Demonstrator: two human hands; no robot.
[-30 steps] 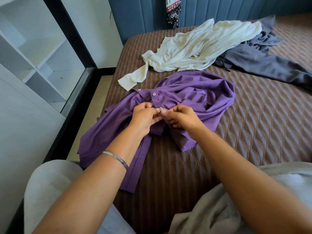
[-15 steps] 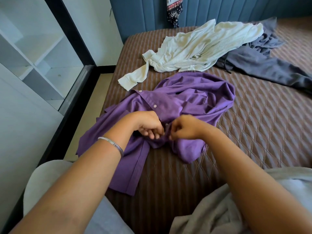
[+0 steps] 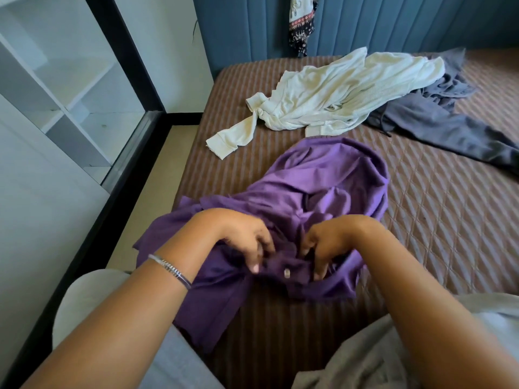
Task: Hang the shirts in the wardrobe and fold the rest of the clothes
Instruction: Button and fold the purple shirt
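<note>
Nearer now — both hands point(image 3: 283, 242) pinch the purple shirt point(image 3: 323, 192).

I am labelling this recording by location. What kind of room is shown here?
Most likely a bedroom. Clothes lie on a quilted bed with a padded blue headboard behind it, and an open white wardrobe with shelves stands beside it. Both hands hold a purple shirt.

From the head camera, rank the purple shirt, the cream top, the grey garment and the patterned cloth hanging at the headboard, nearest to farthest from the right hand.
1. Purple shirt: gripped by the right hand.
2. Cream top: beyond, mid-bed.
3. Grey garment: far right.
4. Patterned cloth: at the headboard.
</note>
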